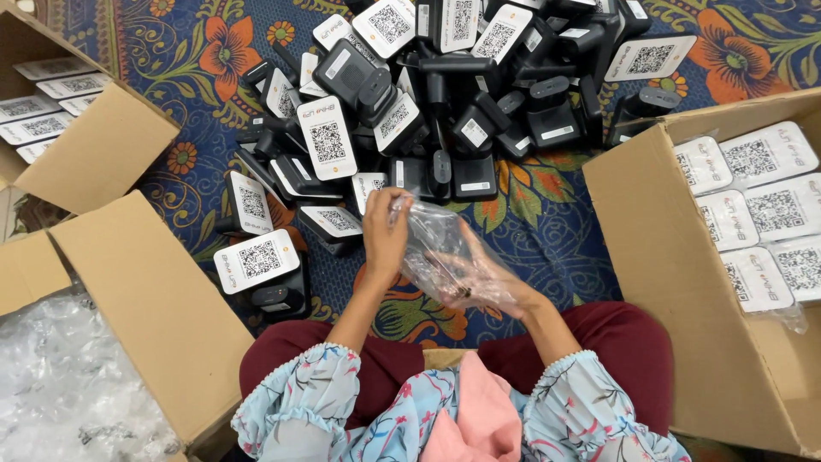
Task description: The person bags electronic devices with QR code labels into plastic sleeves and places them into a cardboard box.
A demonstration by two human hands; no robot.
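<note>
Right carton: the open brown cardboard box at the right is holding rows of white code-printed cards in clear wrapping, lying flat side by side
Lower left carton: the open brown cardboard box at the lower left is holding a heap of crumpled clear plastic bags
Upper left carton: the brown cardboard box at the upper left is showing more white code cards under its flap
Floor pile: a heap of black stand devices with white code cards is lying on the blue floral patterned carpet, just beyond the hands
Bag position: the thin clear plastic bag is being held between both hands, above the carpet and in front of the maroon-clad knees
Left hand: the left hand is pinching the bag's upper edge, fingers narrow and closed on the film
Right hand: the right hand is lying under and inside the bag, fingers spread wide, seen through the film
Bag appearance: transparent, wrinkled, glossy; whether it is holding anything cannot be told
</note>
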